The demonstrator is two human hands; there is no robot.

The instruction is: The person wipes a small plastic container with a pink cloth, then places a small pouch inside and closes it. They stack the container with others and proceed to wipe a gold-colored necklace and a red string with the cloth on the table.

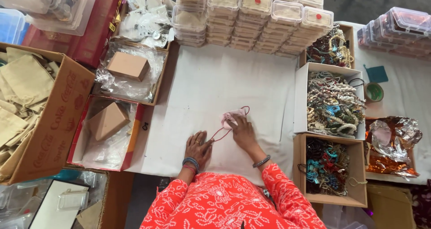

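A white-clothed table (224, 81) carries stacked clear boxes (251, 18) and bead cartons (332, 103).

The surface (215, 76) wears matt white cloth, faintly creased. On it lies a soft pink cloth pouch (231, 118) with a thin red cord (220, 134), smooth-looking. The bangles (191, 163) look like glossy plastic or glass; the bracelet (261, 161) looks like dull metal. The sleeves (224, 202) are printed orange cloth. The boxes (354, 184) are matt brown cardboard. The stacked cases (251, 13) are clear, glossy plastic. The foil (393, 143) is crinkled, shiny and coppery.
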